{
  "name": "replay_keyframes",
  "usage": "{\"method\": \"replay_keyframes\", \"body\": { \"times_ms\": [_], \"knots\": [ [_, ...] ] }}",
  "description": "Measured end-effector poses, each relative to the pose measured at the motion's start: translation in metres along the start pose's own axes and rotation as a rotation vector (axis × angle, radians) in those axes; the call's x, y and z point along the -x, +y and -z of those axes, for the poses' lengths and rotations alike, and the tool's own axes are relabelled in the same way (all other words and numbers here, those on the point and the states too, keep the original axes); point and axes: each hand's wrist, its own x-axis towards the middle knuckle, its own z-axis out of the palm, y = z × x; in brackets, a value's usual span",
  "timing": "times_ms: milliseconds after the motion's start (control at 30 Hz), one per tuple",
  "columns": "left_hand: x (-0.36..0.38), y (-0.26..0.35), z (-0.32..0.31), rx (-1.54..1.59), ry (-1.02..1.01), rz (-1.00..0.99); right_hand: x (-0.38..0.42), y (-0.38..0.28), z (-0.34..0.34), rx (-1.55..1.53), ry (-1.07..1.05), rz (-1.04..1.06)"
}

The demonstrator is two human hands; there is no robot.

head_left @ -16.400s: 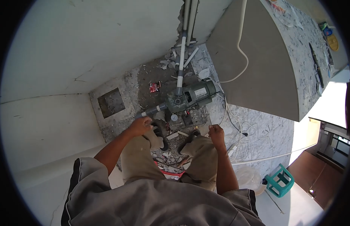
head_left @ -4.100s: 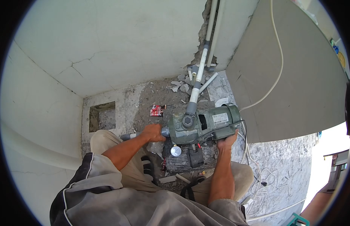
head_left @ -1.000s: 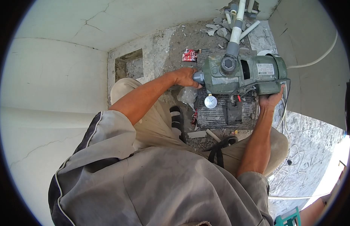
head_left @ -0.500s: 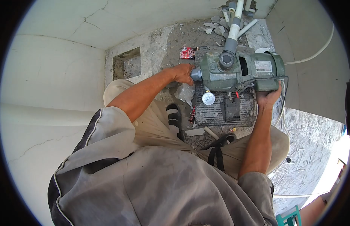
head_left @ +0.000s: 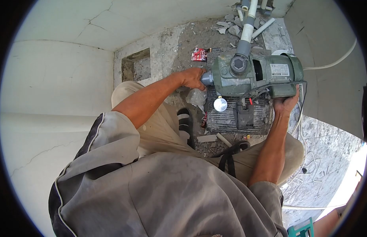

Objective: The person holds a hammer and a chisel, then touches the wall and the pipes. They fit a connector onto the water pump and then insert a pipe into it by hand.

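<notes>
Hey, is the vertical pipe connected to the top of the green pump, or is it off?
Connected. The grey-and-white pipe runs straight down into the fitting on the pump, with no gap visible.

My one camera sits on my head, looking steeply down, close over my shoulders and arms, at the pump (head_left: 250,75) on the floor (head_left: 171,43).

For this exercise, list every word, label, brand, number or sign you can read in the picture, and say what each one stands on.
Nothing can be read.
Nameplate on the green pump: white with dark print, too small to read.
Round gauge below the pump: white face, markings blurred.
Red wrapper on the floor: light print, unreadable.
</notes>
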Motion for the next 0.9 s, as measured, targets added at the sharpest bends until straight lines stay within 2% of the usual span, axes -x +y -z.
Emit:
{"method": "replay_keyframes", "body": {
  "times_ms": [133, 333, 400, 467, 533, 633, 733, 867, 900],
  "knots": [
    [0.0, 0.002, 0.002, 0.03, -0.016, 0.012, 0.004, 0.0, -0.004, 0.016, -0.033, 0.027],
    [0.013, 0.033, 0.019, 0.048, -0.123, 0.137, 0.003, 0.001, 0.002, -0.006, -0.028, 0.017],
    [0.004, 0.018, 0.015, 0.039, -0.122, 0.058, 0.006, 0.001, 0.0, -0.021, -0.059, 0.027],
    [0.009, 0.033, 0.025, -0.029, -0.184, 0.097, 0.008, 0.0, -0.002, -0.027, -0.044, 0.02],
    [0.003, 0.02, 0.017, -0.065, -0.095, 0.071, 0.01, -0.002, -0.004, -0.038, -0.02, -0.011],
    [0.01, 0.048, 0.034, -0.575, -0.104, 0.05, 0.01, -0.001, -0.003, -0.015, -0.026, 0.012],
    [-0.011, 0.031, 0.048, -0.386, -0.344, 0.083, 0.01, -0.001, -0.003, -0.003, -0.035, 0.014],
    [-0.031, 0.025, 0.079, 0.057, -0.134, -0.042, 0.01, -0.001, -0.003, 0.009, -0.029, 0.021],
    [-0.043, 0.006, 0.073, 0.214, 0.053, -0.22, 0.011, -0.002, -0.004, -0.003, -0.041, 0.014]
  ]
}}
